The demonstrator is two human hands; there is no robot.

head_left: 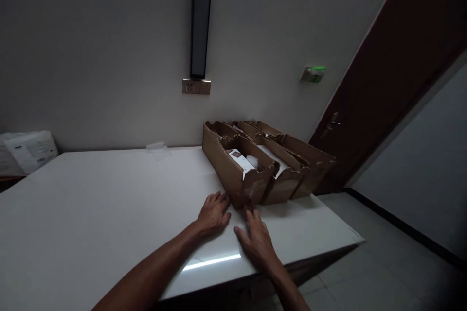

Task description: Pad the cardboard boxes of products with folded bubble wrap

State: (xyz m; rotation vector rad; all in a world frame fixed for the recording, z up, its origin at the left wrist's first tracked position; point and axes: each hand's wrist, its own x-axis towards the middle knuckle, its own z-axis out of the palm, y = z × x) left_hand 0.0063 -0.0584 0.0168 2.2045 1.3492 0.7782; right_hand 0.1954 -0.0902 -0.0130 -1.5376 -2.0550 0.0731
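Observation:
Several open cardboard boxes (pixel 222 170) with ragged, cut edges stand side by side on the white table (pixel 109 214). In the nearest one are a white box-shaped item (pixel 239 159) with a brown patch and a rounded white object (pixel 252 161). At the lower left side of that box is my left hand (pixel 214 214), its fingers stretched out by the cardboard. My right hand (pixel 258 238) lies at the front corner of the same box, fingers extended and their tips against its lower front. Neither hand grasps anything.
A clear plastic piece (pixel 157 149) lies by the wall. White wrapped packages (pixel 31 150) sit at the far left. On the wall are a tall dark-framed panel (pixel 201 24), a socket (pixel 196 87) and a switch with something green (pixel 314 74). A dark door (pixel 368 73) stands right.

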